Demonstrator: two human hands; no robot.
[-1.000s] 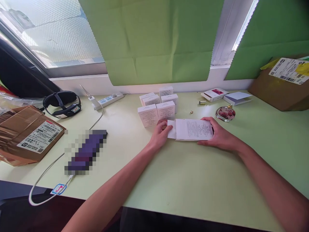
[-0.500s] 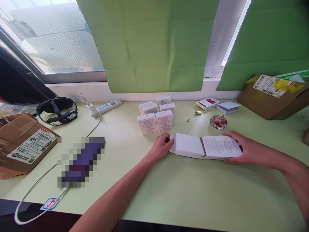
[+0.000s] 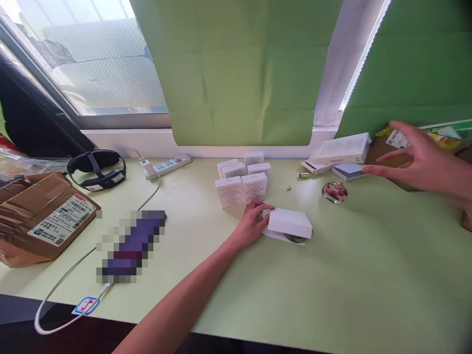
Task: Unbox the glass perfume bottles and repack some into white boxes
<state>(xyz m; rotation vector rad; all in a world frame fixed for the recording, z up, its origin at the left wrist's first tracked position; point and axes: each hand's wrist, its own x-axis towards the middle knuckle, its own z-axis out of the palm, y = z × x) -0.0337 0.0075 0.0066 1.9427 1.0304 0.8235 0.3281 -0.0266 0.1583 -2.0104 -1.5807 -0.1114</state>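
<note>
At the left edge of the tabletop, a carton sits with its label uppermost; behind it, toward the back left corner, a headset rests on its band, presumably parked out of the working area. A pixelated device lies toward the front edge, fed by a cable which probably accounts for its position within reach of the power strip along the back edge. Near the back edge's middle, small boxes stand upright in a close group, an arrangement judged to save space. The left hand is closed on the left end of an inner box, which lies mid-tabletop with something dark partly visible beneath its raised cover; the grip appears meant to steady it. Behind it lie a gold piece and a metal tube, then a round bottle flat on its side, likely so it cannot topple. Toward the back right corner, a sleeve is over two flat boxes; whether it rests on them cannot be told. The right hand, blurred, is empty with fingers spread, in front of a parcel.
</note>
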